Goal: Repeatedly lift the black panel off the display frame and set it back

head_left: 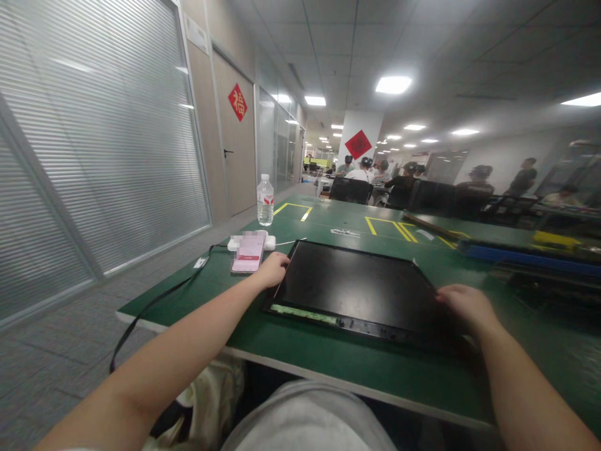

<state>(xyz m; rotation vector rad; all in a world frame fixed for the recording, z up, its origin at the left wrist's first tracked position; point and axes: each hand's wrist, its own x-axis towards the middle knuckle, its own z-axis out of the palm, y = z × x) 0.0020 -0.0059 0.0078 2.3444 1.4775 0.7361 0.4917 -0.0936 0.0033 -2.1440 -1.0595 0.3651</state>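
Note:
A black flat display panel lies on the green table, its near edge showing a green circuit strip. My left hand is closed at the panel's left edge, fingertips on the frame. On the opposite side, my right hand pinches the right edge, with thumb and fingers pressed together. Just beyond my left wrist lies a phone with its screen lit, resting against a white power strip.
A water bottle stands at the table's left edge. A dark cord hangs off that side. Yellow tape marks line the green table. Dark panels with a blue edge lie at the right. Several people sit farther back.

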